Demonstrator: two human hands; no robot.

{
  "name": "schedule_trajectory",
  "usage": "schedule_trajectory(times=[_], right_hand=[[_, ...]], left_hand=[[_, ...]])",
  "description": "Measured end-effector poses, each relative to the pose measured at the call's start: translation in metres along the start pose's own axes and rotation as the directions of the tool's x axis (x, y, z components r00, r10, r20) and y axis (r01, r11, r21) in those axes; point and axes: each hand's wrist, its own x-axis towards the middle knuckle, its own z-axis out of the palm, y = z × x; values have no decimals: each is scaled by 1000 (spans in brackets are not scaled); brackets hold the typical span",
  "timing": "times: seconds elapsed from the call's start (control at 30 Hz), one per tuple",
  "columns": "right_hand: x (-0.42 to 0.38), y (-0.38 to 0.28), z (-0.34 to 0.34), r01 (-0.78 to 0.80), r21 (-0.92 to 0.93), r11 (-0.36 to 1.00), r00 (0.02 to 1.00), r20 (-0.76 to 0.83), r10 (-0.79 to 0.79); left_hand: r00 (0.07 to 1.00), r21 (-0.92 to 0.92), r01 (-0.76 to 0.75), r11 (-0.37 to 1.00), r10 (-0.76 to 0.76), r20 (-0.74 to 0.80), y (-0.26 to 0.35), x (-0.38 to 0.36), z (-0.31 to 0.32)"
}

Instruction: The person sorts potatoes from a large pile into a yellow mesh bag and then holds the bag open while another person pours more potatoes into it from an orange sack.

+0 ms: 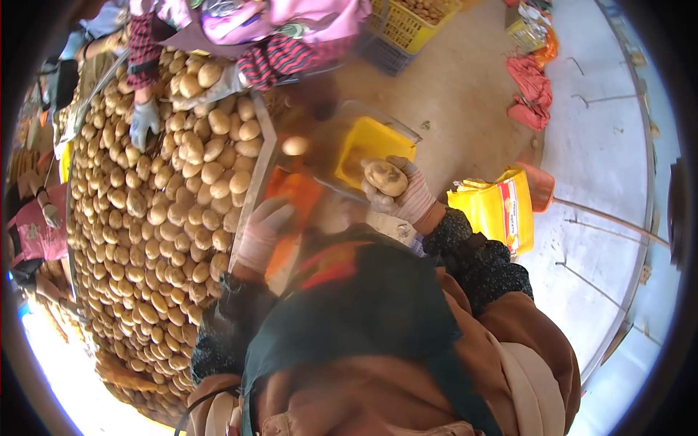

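My right hand (408, 195), in a striped pale glove, is closed around a potato (385, 179) with a dark patch. It is over the near side of a yellow crate (356, 149). My left hand (266, 227), also gloved, is open with fingers stretched forward beside the metal edge of the sorting table (247, 185). A lone pale potato (294, 146) shows beyond its fingertips, apart from the hand. Orange material (297, 190) lies between my hands, partly hidden by my apron.
Potatoes (156, 240) cover the table at left. Across it, a co-worker's gloved hands (145, 125) handle potatoes. Another person (43, 218) stands at far left. Folded yellow bags (494, 211) and a red-orange scoop (536, 189) lie at right. A yellow basket (411, 25) stands behind.
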Motion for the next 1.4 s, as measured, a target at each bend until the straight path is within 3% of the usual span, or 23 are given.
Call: schedule_trajectory(times=[0.1, 0.2, 0.3, 0.4, 0.5, 0.6, 0.67, 0.73, 0.8, 0.9, 0.97, 1.07, 1.1, 1.13, 1.2, 1.27, 1.33, 1.37, 1.4], right_hand=[[12, 5, 26, -82, -115, 990, 986, 137, 97], [27, 29, 52, 38, -419, 907, 941, -291, -174], [22, 28, 63, -69, -484, 873, 988, -154, -7], [27, 39, 78, -87, -525, 847, 976, -215, -34], [31, 52, 99, -76, -511, 856, 928, -351, -127], [32, 46, 73, -62, -563, 824, 990, -139, -20], [33, 48, 57, -22, -641, 767, 978, -173, -116], [33, 48, 59, -28, -529, 848, 969, -223, -107], [31, 42, 65, -71, -178, 981, 966, -256, 23], [31, 25, 26, -63, -237, 969, 982, -189, 18], [22, 14, -8, 13, -332, 943, 892, -422, -160], [11, 0, -59, 186, -368, 911, 640, -658, -396], [9, -3, -67, 254, -370, 894, 536, -715, -448], [5, -2, -64, 252, -347, 903, 503, -751, -429], [-2, 1, -59, 244, -308, 919, 434, -813, -388], [-12, 5, -65, 139, -370, 919, 519, -763, -386], [1, 7, -54, -30, -462, 886, 644, -687, -336], [5, 11, -46, -120, -508, 853, 702, -651, -289], [10, 15, -34, -203, -554, 807, 752, -616, -234]], left_hand=[[995, 151, -59, 987, 46, 91, 32, 6, 28], [969, 271, -209, 940, 162, 188, 52, 6, 39], [937, 367, -327, 871, 249, 245, 64, 7, 64], [887, 365, -415, 833, 281, 366, 76, 9, 70], [928, 411, -354, 840, 259, 270, 59, 10, 56], [975, 237, -192, 952, 157, 159, 43, 13, 45], [983, 203, -157, 967, 133, 129, 37, 10, 39], [984, 215, -161, 963, 141, 105, 32, 11, 33], [979, 274, -201, 940, 183, 89, 29, 12, 28], [891, 558, -402, 726, 450, 57, 23, 12, 21], [859, 679, -407, 611, 508, 58, 15, 10, 11], [832, 792, -453, 410, 514, 210, 0, 6, -10], [849, 816, -417, 400, 491, 193, -1, 2, -12], [866, 839, -380, 389, 468, 176, -1, -3, -14], [926, 845, -172, 506, 377, -37, -2, -11, -9], [865, 838, -252, 484, 501, -29, -12, -8, -11], [762, 839, -257, 481, 635, -130, -8, -19, -5], [752, 866, -218, 450, 643, -144, -10, -25, -10], [793, 845, -169, 508, 579, -190, -10, -31, -13]])
